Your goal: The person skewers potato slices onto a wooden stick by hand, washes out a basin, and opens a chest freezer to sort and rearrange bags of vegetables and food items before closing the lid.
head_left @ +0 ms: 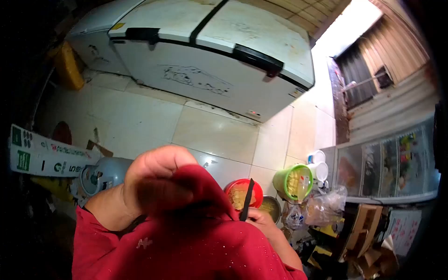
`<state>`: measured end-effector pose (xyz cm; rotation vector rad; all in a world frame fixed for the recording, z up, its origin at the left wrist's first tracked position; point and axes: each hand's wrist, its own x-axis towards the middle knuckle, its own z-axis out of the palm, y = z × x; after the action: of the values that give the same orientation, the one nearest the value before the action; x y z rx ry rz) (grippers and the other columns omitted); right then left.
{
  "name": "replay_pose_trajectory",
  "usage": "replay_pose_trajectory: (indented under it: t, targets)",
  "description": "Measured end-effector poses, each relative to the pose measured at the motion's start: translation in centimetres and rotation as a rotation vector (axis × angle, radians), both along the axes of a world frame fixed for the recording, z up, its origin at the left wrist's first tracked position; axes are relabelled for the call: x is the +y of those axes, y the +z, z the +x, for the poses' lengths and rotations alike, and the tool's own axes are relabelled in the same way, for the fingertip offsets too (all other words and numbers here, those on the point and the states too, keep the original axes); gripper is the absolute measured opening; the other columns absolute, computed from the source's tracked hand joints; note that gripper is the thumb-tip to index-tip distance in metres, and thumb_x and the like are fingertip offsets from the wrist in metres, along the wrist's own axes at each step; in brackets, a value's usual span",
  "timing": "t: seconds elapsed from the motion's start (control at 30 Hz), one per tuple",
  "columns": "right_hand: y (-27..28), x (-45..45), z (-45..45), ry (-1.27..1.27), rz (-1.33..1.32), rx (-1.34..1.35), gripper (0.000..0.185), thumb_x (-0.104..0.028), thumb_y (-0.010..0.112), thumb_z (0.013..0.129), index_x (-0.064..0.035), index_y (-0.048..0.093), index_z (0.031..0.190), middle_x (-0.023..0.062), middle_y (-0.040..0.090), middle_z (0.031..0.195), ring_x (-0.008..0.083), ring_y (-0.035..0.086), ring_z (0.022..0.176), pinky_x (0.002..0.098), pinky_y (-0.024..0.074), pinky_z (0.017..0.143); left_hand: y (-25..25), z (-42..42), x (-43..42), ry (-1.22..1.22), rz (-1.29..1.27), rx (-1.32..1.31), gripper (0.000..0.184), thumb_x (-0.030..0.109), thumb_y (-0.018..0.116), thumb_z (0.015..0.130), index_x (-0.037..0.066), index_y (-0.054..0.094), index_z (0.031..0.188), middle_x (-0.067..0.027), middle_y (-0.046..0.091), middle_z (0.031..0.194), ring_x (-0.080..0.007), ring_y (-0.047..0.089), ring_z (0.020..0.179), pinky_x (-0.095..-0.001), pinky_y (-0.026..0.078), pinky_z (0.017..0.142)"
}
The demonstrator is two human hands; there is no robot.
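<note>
Left hand: raised close to the camera, the left hand (157, 179) is closed on a bunched fold of the red shirt (200, 247); the fingers are shadowed and blurred.
Right hand: lower and further to the right, the right hand (262, 218) is clamped on the dark knife (249, 197), partly hidden by the shirt.
Knife: its blade points up and away from the body, passing in front of the red basin's right side.
Red basin: the red basin (228, 188) sits just beyond the right hand and holds pale pieces (238, 196).
Dark pan: the dark pan (278, 213) is beside the basin, partly hidden by the right hand, with yellowish contents.
Green bucket: the green bucket (280, 181) stands to the right, filled with pale yellow chunks (293, 183).
White tubs: the white tubs (319, 171) are just beside the bucket.
Floor: the tiled floor (217, 128) runs to a white chest freezer (186, 63).
</note>
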<state>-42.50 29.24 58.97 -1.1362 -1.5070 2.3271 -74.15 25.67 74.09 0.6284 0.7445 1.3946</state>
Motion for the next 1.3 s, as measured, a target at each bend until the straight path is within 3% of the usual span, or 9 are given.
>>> replay_pose_trajectory:
  t: [0.1, 0.23, 0.3, 0.67, 0.8, 0.83, 1.03, 1.13, 1.3]
  targets:
    - [1.8, 3.3, 0.2, -0.439, 0.301, -0.097, 0.017, -0.005, 0.058, 0.079, -0.0017, 0.062, 0.095, 0.0047, 0.059, 0.087, 0.0134, 0.056, 0.081, 0.0297, 0.0482, 0.072, 1.3, -2.6, -0.2, -0.094, 0.349, 0.226, 0.025, 0.006, 0.059, 0.086, -0.004, 0.055, 0.108, -0.0173, 0.063, 0.093, -0.0262, 0.061, 0.083, -0.0374, 0.051, 0.078]
    - [10.5, 8.9, -2.6, -0.706, 0.512, 0.699, 0.007, -0.004, 0.063, 0.073, -0.0017, 0.059, 0.078, 0.0058, 0.058, 0.079, 0.0160, 0.054, 0.066, 0.0307, 0.0428, 0.055, 1.0, -4.4, 3.7, -0.425, 0.676, -0.049, 0.021, 0.014, 0.049, 0.092, -0.004, 0.059, 0.088, -0.0130, 0.052, 0.066, -0.0224, 0.048, 0.052, -0.0335, 0.036, 0.045]
    - [12.0, 16.5, -1.4, 0.318, 0.549, 1.140, 0.010, -0.008, 0.058, 0.084, -0.0008, 0.052, 0.080, 0.0084, 0.052, 0.067, 0.0171, 0.050, 0.054, 0.0327, 0.0424, 0.052, 1.6, -4.5, 6.4, -0.428, 0.744, -0.111, 0.023, 0.014, 0.049, 0.093, -0.003, 0.060, 0.082, -0.0087, 0.048, 0.057, -0.0173, 0.043, 0.042, -0.0296, 0.030, 0.034]
    - [11.9, 34.3, -9.4, 0.589, 0.284, 1.144, 0.007, -0.007, 0.062, 0.082, -0.0016, 0.059, 0.080, 0.0080, 0.054, 0.075, 0.0169, 0.050, 0.062, 0.0319, 0.0438, 0.056, -0.4, -11.7, 23.2, -0.648, 1.049, -0.309, 0.023, 0.004, 0.043, 0.091, -0.007, 0.060, 0.081, -0.0164, 0.054, 0.064, -0.0247, 0.047, 0.048, -0.0356, 0.036, 0.038]
    - [7.0, 37.7, -9.4, 0.112, 0.313, 0.205, 0.005, -0.003, 0.062, 0.074, -0.0019, 0.059, 0.070, 0.0089, 0.057, 0.069, 0.0164, 0.054, 0.063, 0.0309, 0.0416, 0.054, -10.2, -17.9, 15.7, 0.460, 0.236, -0.221, 0.009, 0.001, 0.066, 0.069, 0.001, 0.060, 0.076, -0.0091, 0.056, 0.070, -0.0168, 0.050, 0.058, -0.0280, 0.042, 0.050]
    - [3.7, 39.6, -10.8, 0.092, 0.221, -0.016, 0.005, -0.004, 0.062, 0.075, -0.0013, 0.061, 0.071, 0.0101, 0.057, 0.068, 0.0177, 0.056, 0.064, 0.0309, 0.0439, 0.056, -9.9, -17.9, 20.3, 0.477, -0.044, 0.623, 0.017, 0.002, 0.069, 0.067, 0.003, 0.061, 0.082, -0.0062, 0.054, 0.069, -0.0147, 0.049, 0.059, -0.0264, 0.042, 0.051]
    - [-11.1, 48.7, -18.3, -0.059, 0.323, -0.410, 0.027, -0.008, 0.065, 0.081, -0.0005, 0.062, 0.106, 0.0065, 0.063, 0.090, 0.0140, 0.058, 0.081, 0.0254, 0.0472, 0.072, -22.9, -20.1, 28.3, -0.405, -0.791, 1.556, 0.055, 0.021, 0.069, 0.072, 0.007, 0.050, 0.121, -0.0170, 0.054, 0.119, -0.0357, 0.052, 0.110, -0.0391, 0.044, 0.093]
    - [-12.5, 52.3, -22.3, -0.512, -0.171, -0.161, 0.046, -0.002, 0.062, 0.081, -0.0037, 0.047, 0.125, 0.0133, 0.061, 0.106, 0.0216, 0.063, 0.085, 0.0291, 0.0525, 0.069, -23.1, -21.3, 32.9, -0.382, -0.655, 1.227, 0.055, 0.031, 0.071, 0.071, 0.006, 0.054, 0.117, -0.0178, 0.054, 0.117, -0.0308, 0.055, 0.106, -0.0380, 0.046, 0.089]
    - [-16.3, 55.6, -24.9, -0.913, -0.534, 0.183, 0.007, -0.007, 0.054, 0.079, 0.0001, 0.055, 0.082, 0.0166, 0.061, 0.089, 0.0287, 0.062, 0.081, 0.0371, 0.0528, 0.072, -25.1, -25.7, 37.9, -0.364, -0.476, 1.181, 0.047, 0.031, 0.070, 0.075, 0.005, 0.057, 0.112, -0.0170, 0.058, 0.110, -0.0279, 0.059, 0.099, -0.0368, 0.048, 0.085]
